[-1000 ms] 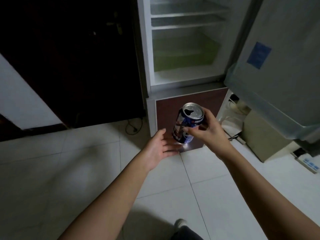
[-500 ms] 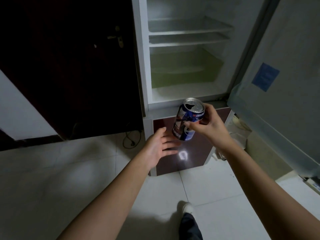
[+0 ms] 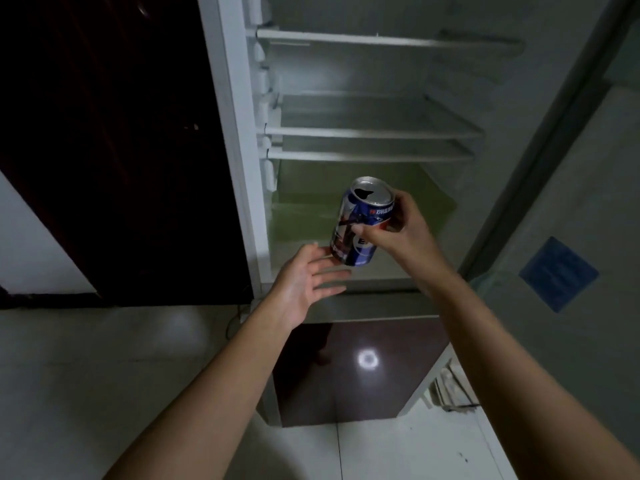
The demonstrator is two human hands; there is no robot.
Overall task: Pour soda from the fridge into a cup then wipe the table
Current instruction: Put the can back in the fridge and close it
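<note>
The already opened can (image 3: 360, 226) is held around its middle by the right hand (image 3: 401, 230); the left hand (image 3: 308, 282) is spread beneath, empty. Thin, dentable, likely slippery walls are judged; it is best kept upright.

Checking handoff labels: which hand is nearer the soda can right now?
Right. The right hand grips the soda can from its right side, thumb across the front. The left hand is open just below and left of the can's base, fingertips close to it; contact unclear.

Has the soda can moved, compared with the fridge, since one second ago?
Yes. The soda can has risen from the brown lower door to the open fridge compartment.
</note>
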